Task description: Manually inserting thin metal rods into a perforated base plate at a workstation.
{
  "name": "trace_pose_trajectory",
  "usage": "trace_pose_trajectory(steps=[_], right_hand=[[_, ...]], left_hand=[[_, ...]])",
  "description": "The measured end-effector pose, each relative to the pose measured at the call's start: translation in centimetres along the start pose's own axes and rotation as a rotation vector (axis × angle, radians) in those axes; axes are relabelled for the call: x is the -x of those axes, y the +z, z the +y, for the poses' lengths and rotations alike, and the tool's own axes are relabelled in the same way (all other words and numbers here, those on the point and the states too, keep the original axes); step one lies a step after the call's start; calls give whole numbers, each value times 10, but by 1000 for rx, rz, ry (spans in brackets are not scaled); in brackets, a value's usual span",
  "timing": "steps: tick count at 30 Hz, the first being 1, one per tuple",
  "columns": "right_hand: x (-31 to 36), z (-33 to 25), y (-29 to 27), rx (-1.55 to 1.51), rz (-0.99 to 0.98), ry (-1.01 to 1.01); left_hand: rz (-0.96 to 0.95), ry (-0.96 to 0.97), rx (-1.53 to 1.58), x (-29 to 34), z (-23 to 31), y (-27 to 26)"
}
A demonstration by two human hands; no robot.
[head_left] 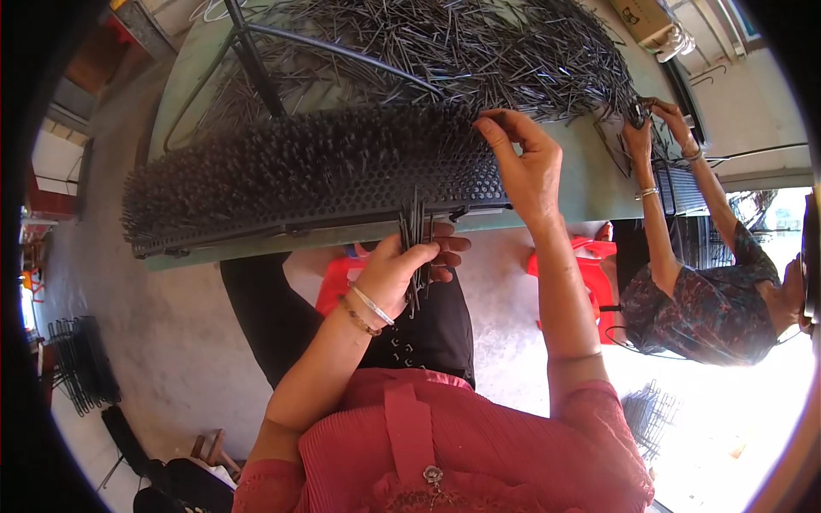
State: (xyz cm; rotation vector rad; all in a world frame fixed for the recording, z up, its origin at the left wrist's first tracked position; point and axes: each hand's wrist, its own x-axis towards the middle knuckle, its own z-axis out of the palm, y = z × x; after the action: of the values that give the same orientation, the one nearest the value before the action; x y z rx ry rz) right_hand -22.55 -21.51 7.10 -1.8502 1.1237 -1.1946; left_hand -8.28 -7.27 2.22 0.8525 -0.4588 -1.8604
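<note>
My left hand is closed round a bundle of thin black rods, held upright in front of the near edge of a long black perforated panel. Many short black rods stand packed in the panel's holes, thickest over its left and far parts. Bare holes show along the near right part. Over the panel's right end, my right hand is closed in a pinch, its thumb and forefinger beside the last standing rods. What lies between those fingertips is too small to make out.
A heap of loose black rods covers the table behind the panel. A black metal frame stands at its back left. On the right, a co-worker's hands work at another panel. Red stools stand below.
</note>
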Motion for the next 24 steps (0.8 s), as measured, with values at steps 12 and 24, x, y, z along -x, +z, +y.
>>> trace_pose_trajectory(steps=[12,24], right_hand=[[4,5,8,101,-96,-139],[37,-21,-4,-81,-535,205]], left_hand=[[-33,-29,121,1,-5,-4],[-88,-73,89,5,10,8]])
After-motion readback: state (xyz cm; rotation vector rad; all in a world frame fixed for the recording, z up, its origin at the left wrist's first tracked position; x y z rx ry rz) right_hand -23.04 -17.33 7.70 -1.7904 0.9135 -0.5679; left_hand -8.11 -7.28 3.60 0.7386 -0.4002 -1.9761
